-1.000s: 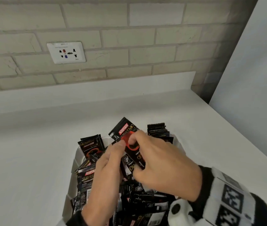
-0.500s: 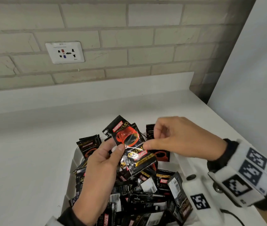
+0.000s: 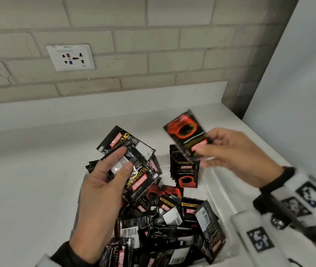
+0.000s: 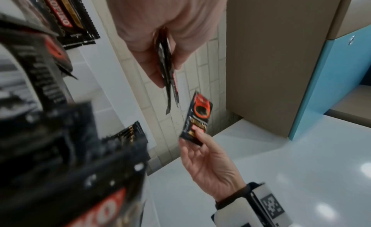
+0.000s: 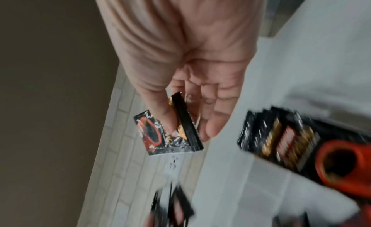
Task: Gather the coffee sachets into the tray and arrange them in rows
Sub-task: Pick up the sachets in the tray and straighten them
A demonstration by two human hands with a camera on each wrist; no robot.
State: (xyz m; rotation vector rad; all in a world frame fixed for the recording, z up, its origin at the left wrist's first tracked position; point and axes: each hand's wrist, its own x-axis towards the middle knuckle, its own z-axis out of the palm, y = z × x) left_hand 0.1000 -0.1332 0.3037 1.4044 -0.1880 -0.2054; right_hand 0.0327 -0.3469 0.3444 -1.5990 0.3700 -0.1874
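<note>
Kitchen or pantry corner, white countertop point(image 3: 37, 180), pale brick-tile backsplash point(image 3: 153, 45), wall socket point(image 3: 70, 57), blue-edged cabinet point(image 4: 321, 81)

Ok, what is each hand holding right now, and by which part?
Right hand pinches one sachet by its lower end. Left hand grips a small fan of sachets by their lower ends.

I see a pale brick wall point(image 3: 126, 41) ahead, a white socket plate point(image 3: 70, 57) set in it, a white countertop point(image 3: 24, 170) below, a white panel point(image 3: 303, 78) right, a blue-fronted cabinet point(image 4: 329, 75).
</note>
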